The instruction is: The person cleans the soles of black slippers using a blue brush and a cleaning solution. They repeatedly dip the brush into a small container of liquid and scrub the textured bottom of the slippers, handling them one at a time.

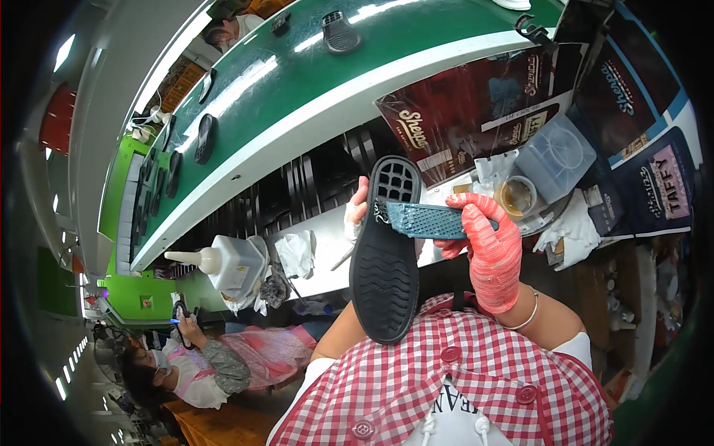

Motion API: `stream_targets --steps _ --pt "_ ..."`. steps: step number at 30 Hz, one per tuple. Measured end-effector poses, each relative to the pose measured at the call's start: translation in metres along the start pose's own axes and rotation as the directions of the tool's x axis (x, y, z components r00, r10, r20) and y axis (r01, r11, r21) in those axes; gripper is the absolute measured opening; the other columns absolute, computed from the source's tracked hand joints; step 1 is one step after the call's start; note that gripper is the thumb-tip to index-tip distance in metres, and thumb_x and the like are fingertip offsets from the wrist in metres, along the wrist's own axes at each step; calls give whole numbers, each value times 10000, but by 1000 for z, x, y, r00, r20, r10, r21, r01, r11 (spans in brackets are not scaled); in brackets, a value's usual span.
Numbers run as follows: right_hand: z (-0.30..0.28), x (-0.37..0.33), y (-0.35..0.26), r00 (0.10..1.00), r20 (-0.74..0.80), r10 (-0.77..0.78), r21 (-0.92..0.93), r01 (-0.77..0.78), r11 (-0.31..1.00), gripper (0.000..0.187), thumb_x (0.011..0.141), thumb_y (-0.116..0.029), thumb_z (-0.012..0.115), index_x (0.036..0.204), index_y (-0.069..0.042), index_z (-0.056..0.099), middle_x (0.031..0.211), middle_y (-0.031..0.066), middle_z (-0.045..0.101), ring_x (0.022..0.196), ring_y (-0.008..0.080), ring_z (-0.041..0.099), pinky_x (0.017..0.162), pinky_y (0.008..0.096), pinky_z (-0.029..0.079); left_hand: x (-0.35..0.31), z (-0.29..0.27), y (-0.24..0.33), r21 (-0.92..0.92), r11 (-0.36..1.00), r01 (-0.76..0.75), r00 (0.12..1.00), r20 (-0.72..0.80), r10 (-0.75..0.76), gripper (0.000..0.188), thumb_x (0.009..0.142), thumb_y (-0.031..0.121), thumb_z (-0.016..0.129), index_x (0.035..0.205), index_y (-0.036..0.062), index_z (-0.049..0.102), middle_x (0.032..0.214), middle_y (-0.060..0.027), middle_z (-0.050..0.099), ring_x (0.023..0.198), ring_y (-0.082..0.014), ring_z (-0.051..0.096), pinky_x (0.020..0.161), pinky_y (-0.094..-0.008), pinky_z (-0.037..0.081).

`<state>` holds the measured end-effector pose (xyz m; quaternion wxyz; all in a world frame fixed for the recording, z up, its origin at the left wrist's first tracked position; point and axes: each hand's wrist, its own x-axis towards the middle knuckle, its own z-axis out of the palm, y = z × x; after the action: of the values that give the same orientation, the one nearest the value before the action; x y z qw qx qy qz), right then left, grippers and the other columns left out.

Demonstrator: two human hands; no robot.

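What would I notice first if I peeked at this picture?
Right in the middle, a long black shoe sole stands upright in the left hand. The right hand, in a red knit glove, holds a teal mesh piece against it. Above, a green conveyor belt carries more dark soles.

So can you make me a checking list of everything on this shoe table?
Surface: pale workbench, beside a long green conveyor belt carrying dark soles.
Job's things: black shoe sole, held upright; blue-green strap piece laid across it.
Clutter: white squeeze bottle, rags, clear plastic box, small cup, printed cartons.
Hands: left hand behind the sole, gripping it; right hand, in a red knit glove, gripping the strap piece.
Cables: nothing seen.
Surroundings: another person seated at lower left.
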<state>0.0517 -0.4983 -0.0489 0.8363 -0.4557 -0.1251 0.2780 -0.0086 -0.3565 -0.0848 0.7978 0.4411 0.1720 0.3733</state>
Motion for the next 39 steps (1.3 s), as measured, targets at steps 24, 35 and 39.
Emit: stream_targets --steps 24,35,39 --pt "8 -8 2 989 64 132 -67 -127 990 191 934 -138 483 1054 -24 579 948 65 636 700 119 639 573 199 500 56 -27 -14 -385 649 657 753 391 -530 535 852 529 444 932 23 598 759 -159 627 616 -291 611 560 -398 508" --pt "13 -7 -7 978 94 185 -135 -172 976 210 933 -157 475 1015 -13 605 842 67 634 665 108 623 556 207 478 46 -17 -23 -400 839 369 928 210 -308 283 815 233 538 1035 63 489 888 -114 569 736 -198 583 650 -302 509" --pt "14 -8 -11 972 106 210 -175 -190 966 215 932 -159 475 1015 -11 608 841 66 633 664 107 623 563 206 479 44 -23 -34 -504 775 381 912 341 -227 396 796 80 578 1156 77 412 1006 -107 535 832 -163 572 715 -275 513"
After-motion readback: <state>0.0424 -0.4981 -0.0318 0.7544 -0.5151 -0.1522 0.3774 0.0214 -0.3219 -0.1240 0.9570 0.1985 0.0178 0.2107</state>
